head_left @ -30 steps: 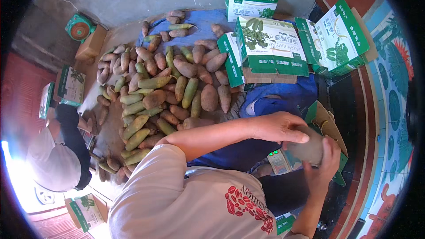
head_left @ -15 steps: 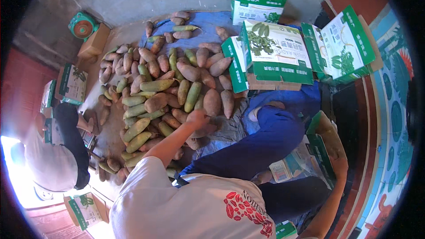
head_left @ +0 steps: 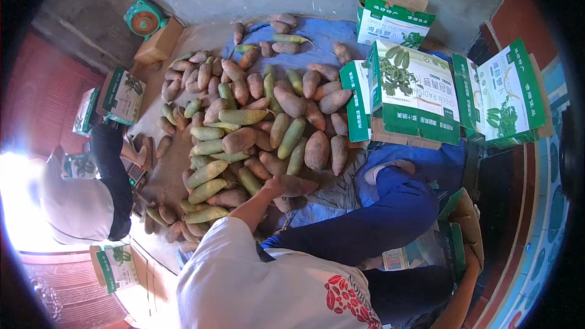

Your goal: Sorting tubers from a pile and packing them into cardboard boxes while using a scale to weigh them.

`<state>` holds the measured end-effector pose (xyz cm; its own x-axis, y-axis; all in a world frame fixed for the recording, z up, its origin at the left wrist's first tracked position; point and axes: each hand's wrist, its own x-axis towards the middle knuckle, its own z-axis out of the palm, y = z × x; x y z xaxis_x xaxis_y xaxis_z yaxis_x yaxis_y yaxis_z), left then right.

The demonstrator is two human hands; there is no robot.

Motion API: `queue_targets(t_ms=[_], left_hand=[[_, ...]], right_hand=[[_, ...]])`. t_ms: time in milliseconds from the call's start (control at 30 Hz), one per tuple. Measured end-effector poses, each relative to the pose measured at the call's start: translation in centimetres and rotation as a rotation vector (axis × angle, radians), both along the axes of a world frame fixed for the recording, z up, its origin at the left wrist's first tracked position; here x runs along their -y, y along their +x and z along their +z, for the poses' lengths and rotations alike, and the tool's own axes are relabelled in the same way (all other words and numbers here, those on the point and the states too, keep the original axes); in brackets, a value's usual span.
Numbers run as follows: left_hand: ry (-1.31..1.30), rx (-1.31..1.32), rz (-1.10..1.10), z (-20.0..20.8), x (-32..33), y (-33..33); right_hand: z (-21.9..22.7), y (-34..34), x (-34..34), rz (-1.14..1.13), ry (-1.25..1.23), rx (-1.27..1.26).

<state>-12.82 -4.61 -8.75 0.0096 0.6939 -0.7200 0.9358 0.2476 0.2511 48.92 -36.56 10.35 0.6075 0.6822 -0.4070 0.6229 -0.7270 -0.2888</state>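
A large heap of soil-covered radishes (head_left: 241, 140), some green and some reddish-brown, covers the floor in front of me. My left hand (head_left: 275, 187) reaches to the near right side of the heap, its fingers closed round the end of a brownish radish (head_left: 298, 186). At the lower right, my right hand (head_left: 472, 260) grips the raised cardboard edge of an open green-and-white carton (head_left: 454, 231) beside my legs. Part of that carton's inside is hidden by my dark-trousered leg.
Several green-and-white cartons (head_left: 417, 82) stand on the blue tarp (head_left: 286, 61) at the far right. A person (head_left: 79, 201) crouches at the left beside more cartons (head_left: 122, 94). A green round fan-like device (head_left: 145, 19) and a brown box (head_left: 159, 42) sit by the back wall.
The whole view has shifted, so the scene sits further right and lower. My left hand has drawn slightly back and left at the radish. My right hand stays on the carton edge.
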Motion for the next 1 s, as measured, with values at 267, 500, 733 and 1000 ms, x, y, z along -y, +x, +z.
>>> queue_targets(t_ms=[267,500,733,1000], left_hand=[[0.015,0.020,-0.083,-4.5,-0.7,1.9],[-0.048,-0.002,-0.069,-10.3,-1.6,1.8],[-0.127,-0.040,0.008,0.1,-1.5,3.6],[-0.155,-0.024,0.109,-3.9,-1.5,0.8]], right_hand=[[7.1,-3.4,-1.1,-0.145,0.085,-0.133],[11.7,-10.3,-2.1,-0.014,0.355,-0.094],[10.6,-11.7,-1.0,0.129,0.266,0.052],[8.9,-12.4,-2.3,0.049,0.195,0.376]])
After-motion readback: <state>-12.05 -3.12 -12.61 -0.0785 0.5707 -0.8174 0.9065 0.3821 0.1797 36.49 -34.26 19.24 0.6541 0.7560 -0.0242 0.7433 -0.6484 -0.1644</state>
